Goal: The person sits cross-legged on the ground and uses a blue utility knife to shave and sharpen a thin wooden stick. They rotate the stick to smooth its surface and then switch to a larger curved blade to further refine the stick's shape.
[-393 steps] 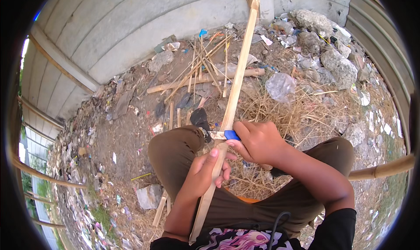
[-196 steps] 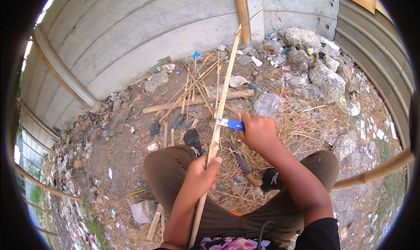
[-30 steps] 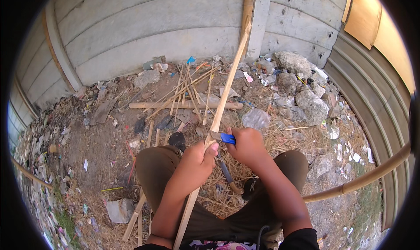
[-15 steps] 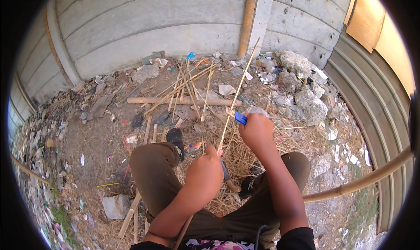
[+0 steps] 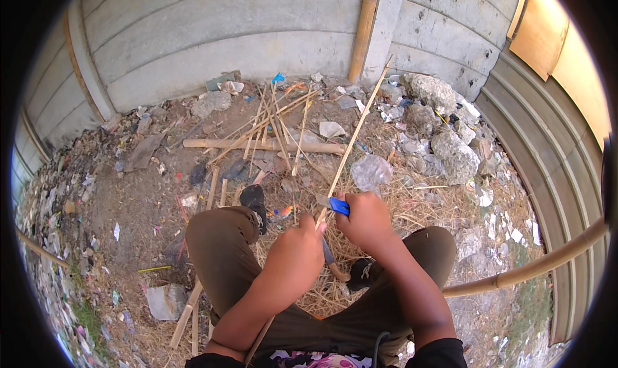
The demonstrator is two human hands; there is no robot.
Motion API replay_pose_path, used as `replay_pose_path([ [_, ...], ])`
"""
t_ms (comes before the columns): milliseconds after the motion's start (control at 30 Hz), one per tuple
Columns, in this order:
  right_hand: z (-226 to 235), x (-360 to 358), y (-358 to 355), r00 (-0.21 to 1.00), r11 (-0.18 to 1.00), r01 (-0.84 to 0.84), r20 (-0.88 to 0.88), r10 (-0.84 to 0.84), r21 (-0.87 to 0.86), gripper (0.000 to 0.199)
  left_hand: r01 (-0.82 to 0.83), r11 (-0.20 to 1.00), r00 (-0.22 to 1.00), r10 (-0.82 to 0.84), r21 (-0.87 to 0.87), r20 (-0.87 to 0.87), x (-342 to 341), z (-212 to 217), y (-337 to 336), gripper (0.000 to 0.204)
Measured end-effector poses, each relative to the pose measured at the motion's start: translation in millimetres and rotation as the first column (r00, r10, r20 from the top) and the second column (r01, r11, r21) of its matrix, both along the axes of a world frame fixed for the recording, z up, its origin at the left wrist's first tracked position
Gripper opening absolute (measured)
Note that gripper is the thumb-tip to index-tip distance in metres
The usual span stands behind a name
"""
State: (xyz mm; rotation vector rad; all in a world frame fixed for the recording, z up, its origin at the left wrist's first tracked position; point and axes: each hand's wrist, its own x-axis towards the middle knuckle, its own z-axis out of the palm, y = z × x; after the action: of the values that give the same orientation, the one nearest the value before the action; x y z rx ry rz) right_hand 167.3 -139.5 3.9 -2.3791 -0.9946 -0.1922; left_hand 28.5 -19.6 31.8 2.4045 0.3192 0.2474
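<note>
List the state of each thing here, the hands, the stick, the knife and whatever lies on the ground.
Left hand: closed around the bamboo strip.
Right hand: closed on the blue-handled knife.
Bamboo strip: slanted, far end raised.
Bamboo pole: lying flat.
Thin sticks: scattered, crossing.

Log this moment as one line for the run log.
left hand: grips bamboo strip | right hand: holds blue-handled knife against strip | setting: squatting over straw

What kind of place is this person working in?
Probably a rough outdoor yard or vacant lot beside a building: a grey concrete wall stands behind, rubble stones and litter cover the bare dirt ground, and split bamboo sticks lie scattered about.
</note>
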Motion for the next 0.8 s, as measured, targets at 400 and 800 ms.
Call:
replay_pose_path([
  [400,-9.3,43.3,7.9,0.969,0.952,0.247,0.036,-0.245,-0.183,0.022,0.027,0.971,0.996,-0.007,0.240,-0.084,-2.8,-7.6,-9.6,0.022],
  [800,-16.9,41.2,3.3,0.961,0.957,0.267,0.104,-0.256,-0.116,0.033,0.034,0.966,0.998,-0.022,0.255,-0.052,-6.0,-17.8,-5.4,0.023],
])
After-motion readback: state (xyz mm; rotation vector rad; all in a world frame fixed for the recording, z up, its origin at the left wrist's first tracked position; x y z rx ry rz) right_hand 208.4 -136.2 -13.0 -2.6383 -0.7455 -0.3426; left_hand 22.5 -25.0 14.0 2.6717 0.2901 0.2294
